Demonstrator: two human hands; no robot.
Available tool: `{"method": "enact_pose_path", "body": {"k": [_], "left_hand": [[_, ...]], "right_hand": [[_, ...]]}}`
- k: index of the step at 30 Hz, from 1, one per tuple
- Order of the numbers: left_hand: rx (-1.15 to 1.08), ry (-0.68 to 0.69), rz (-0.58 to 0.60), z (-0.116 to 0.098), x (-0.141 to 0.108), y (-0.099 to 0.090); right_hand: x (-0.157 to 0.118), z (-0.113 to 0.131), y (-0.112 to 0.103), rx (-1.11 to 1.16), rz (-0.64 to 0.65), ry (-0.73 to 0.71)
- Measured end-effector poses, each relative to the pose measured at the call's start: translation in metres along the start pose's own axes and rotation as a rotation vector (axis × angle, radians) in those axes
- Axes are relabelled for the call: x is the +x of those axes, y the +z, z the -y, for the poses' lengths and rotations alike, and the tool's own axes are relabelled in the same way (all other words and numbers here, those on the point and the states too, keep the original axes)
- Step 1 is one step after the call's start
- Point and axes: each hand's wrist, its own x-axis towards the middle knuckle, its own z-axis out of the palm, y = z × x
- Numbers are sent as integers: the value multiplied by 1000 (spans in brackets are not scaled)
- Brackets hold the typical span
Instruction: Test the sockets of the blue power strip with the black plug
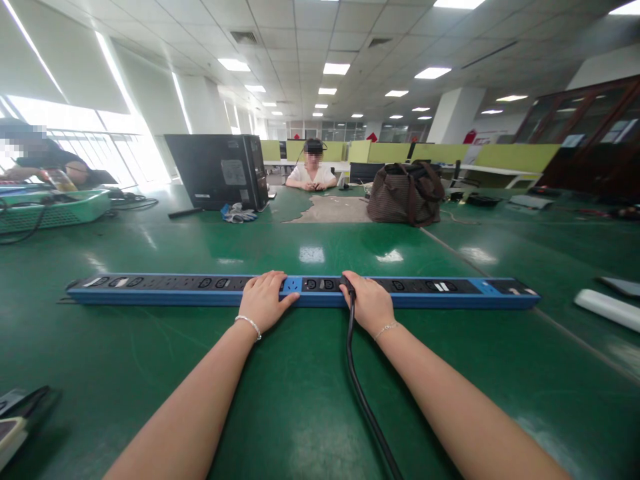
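A long blue power strip (340, 301) with black socket faces lies crosswise on the green table. My left hand (264, 298) grips it left of its middle, fingers over the far edge and thumb beside a light-blue socket. In my right hand (369, 303) is a black power plug (347, 283), held at the strip's socket face right of the middle. Whether the plug is fully seated cannot be seen, as my fingers cover part of it. Its black cord (359, 380) runs down toward me between my forearms.
Beyond the strip stand a black computer case (215, 172), grey-blue gloves (239, 213) and a brown bag (405, 193). A green basket (65, 210) sits at left, a white bar-shaped object (607, 309) at right. One person (313, 170) sits opposite; another (45, 160) is at far left.
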Motion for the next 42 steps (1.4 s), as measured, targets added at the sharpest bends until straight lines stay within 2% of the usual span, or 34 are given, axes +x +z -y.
{"method": "enact_pose_path", "body": {"k": [10, 15, 19, 24, 29, 36, 42], "left_hand": [[-1, -8, 19, -2, -1, 1], [10, -13, 17, -12, -5, 4], [12, 83, 14, -28, -8, 5], [39, 213, 83, -40, -11, 7], [31, 203, 102, -40, -11, 8], [21, 168, 75, -44, -8, 5], [34, 174, 94, -45, -8, 3]], "right_hand": [[-1, 2, -2, 36, -7, 7], [0, 3, -2, 50, 4, 38], [0, 3, -2, 66, 6, 58], [-1, 3, 2, 122, -33, 55], [-1, 2, 5, 136, -55, 34], [0, 1, 3, 98, 7, 10], [2, 1, 3, 96, 7, 16]]}}
